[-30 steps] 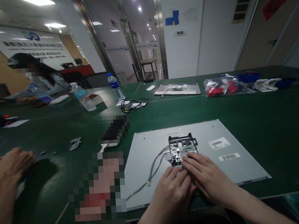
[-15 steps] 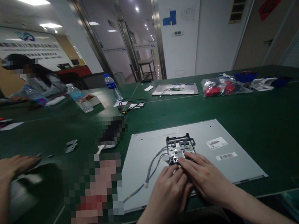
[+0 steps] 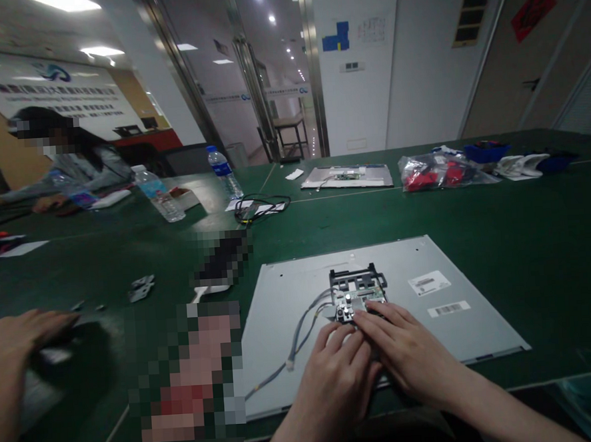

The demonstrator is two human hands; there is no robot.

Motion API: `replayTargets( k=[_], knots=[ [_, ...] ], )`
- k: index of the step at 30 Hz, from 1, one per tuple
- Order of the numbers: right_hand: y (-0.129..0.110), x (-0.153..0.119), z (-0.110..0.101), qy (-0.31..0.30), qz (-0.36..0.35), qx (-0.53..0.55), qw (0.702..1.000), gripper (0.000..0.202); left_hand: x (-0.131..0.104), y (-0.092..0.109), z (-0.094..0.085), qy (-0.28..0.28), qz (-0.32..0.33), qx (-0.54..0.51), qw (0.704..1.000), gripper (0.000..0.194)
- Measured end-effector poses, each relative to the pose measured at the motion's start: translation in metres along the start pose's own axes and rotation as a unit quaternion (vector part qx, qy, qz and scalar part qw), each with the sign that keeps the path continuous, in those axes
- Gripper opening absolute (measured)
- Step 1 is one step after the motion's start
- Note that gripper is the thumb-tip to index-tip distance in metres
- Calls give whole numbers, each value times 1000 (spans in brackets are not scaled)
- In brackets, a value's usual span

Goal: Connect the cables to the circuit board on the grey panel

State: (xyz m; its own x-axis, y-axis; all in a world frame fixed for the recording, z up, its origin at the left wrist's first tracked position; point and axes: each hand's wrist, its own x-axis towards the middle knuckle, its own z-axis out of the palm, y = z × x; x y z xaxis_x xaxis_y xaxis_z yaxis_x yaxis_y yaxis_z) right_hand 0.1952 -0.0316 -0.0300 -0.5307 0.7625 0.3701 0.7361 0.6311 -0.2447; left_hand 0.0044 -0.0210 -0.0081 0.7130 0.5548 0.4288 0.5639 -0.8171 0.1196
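A large grey metal panel [image 3: 290, 295] lies flat on the green table. Near its middle sits a small circuit board [image 3: 353, 299] with a black bracket [image 3: 356, 274] behind it, and grey cables [image 3: 297, 334] run from the board to the left. My left hand [image 3: 341, 358] is closed at the near edge of the board, its fingers bent; whatever they pinch is hidden. Beside it, my right hand [image 3: 400, 338] rests its fingertips on the board's near right part, the fingers close together.
Another person's hand [image 3: 26, 331] is at the far left, near a small metal part [image 3: 142, 288]. Bottles [image 3: 158, 193], a coiled black cable [image 3: 259, 210], a second panel [image 3: 345, 176] and a plastic bag [image 3: 440, 171] stand or lie farther back on the table [image 3: 501, 235].
My hands have barely moved on the board. At the left, the seated person's arm and hand have shifted a little.
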Motion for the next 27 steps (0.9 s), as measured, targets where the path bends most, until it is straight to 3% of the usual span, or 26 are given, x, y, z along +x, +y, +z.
replayTargets(
  k=[9, 17, 27],
  knots=[
    [-1, 1, 0, 33, -3, 0, 999, 61, 0, -3, -4, 25, -82, 35, 996, 38],
    [0, 1, 1, 17, -2, 2, 1000, 60, 2, -5, -5, -23, -57, 21, 998, 56],
    [1, 1, 2, 7, -2, 6, 1000, 60, 3, -7, -3, -39, -63, 16, 997, 48]
  ],
)
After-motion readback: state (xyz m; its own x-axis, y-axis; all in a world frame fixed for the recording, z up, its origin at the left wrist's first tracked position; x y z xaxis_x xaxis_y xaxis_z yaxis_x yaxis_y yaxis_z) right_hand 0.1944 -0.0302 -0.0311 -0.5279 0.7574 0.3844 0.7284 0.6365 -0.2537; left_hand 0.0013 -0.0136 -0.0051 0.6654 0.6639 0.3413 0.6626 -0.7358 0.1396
